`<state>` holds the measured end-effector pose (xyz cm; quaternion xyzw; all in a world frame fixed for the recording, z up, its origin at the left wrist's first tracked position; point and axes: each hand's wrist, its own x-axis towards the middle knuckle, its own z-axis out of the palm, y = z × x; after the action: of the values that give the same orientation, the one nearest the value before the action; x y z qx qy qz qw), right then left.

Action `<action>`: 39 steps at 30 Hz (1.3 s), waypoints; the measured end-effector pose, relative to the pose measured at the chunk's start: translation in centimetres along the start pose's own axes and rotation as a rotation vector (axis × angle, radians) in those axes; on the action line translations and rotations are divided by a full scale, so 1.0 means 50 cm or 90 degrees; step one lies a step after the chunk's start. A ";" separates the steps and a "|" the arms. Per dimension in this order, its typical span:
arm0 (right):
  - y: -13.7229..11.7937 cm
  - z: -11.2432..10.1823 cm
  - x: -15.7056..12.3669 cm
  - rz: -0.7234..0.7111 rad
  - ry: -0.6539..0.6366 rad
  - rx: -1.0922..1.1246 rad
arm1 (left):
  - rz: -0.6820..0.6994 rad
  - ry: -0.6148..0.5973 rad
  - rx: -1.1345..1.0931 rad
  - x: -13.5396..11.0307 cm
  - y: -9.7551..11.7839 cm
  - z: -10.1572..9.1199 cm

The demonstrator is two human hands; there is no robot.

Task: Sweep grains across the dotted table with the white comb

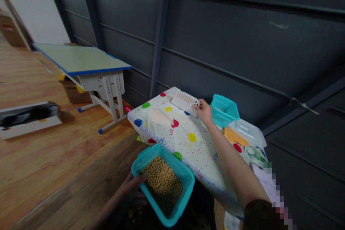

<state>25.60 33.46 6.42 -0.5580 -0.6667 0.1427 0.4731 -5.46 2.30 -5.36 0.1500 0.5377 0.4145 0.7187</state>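
Note:
My left hand grips the left rim of a teal plastic container, thumb over the edge, in front of the table. Dried soybeans lie inside it. My right hand is closed on the right end of a white slotted plastic basket at the table's far side. Whether the basket rests on the cloth I cannot tell. Left of it, a pale whitish patch of what looks like loose grains is spread on the cloth. A second teal container stands just right of my right hand.
A balloon-print tablecloth covers the table against a dark panelled wall. A clear lid, an orange cloth-like item and papers lie at the right. A green-topped desk and boxes stand left.

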 end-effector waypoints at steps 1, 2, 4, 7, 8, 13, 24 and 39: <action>0.000 0.001 0.001 -0.003 -0.001 -0.013 | 0.000 0.002 0.003 0.001 0.000 0.000; 0.001 0.001 0.002 -0.007 -0.003 -0.023 | -0.001 0.005 0.004 0.002 -0.001 0.001; 0.002 0.000 0.004 -0.014 -0.009 -0.032 | -0.007 0.005 0.003 0.006 -0.003 0.000; 0.001 -0.003 0.003 -0.017 -0.026 -0.011 | -0.011 -0.009 -0.002 0.009 -0.006 -0.003; 0.000 -0.004 0.000 -0.016 -0.034 0.000 | -0.012 -0.017 -0.005 0.009 -0.006 -0.004; -0.012 -0.013 -0.047 -0.038 -0.062 0.015 | -0.016 -0.023 -0.020 0.009 -0.008 -0.008; -0.034 -0.081 -0.124 -0.052 -0.022 -0.069 | -0.031 0.000 0.008 0.013 -0.008 0.001; -0.126 -0.010 -0.216 -0.060 -0.073 -0.348 | -0.002 0.019 0.003 0.025 -0.006 -0.021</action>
<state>21.40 21.68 6.12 -0.6243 -0.7312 -0.0330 0.2730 -6.18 2.81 -6.75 0.1447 0.5499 0.4145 0.7106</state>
